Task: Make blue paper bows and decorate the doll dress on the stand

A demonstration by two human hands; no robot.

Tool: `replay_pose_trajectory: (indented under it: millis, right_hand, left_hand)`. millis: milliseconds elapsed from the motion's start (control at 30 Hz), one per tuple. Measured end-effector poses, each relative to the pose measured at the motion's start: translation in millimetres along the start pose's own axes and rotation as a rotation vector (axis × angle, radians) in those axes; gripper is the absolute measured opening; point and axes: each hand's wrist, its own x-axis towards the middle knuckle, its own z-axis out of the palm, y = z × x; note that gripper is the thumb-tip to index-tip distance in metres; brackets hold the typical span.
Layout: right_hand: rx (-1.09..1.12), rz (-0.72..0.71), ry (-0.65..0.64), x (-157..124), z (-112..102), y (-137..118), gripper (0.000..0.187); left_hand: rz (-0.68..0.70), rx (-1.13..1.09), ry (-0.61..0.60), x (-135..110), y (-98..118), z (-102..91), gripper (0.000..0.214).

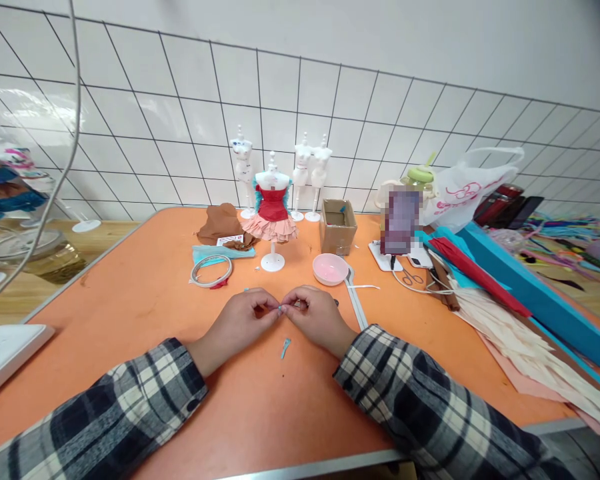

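My left hand and my right hand meet fingertip to fingertip over the orange table. Both are pinched shut on a tiny blue piece held between them. A small blue scrap lies on the table just below my hands. Behind them stands a small mannequin on a white stand, dressed in a red top, a pink ruffled skirt and teal sleeves.
A tape roll, brown cloth, a pink bowl, a cardboard box, three bare white mannequins and a phone sit further back. Folded crepe paper, scissors and a white bag lie right.
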Motion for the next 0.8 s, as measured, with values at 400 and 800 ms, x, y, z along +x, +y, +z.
replay_pose_trajectory:
  millis: [400, 800]
  right_hand:
    - [0.504, 0.326, -0.068, 3.6, 2.0, 1.7, 0.006]
    - [0.511, 0.282, -0.097, 3.6, 0.6, 4.2, 0.016]
  left_hand:
    - [-0.101, -0.153, -0.019, 1.1, 4.4, -1.6, 0.022]
    - [-0.143, -0.213, -0.035, 1.8, 2.9, -3.0, 0.028]
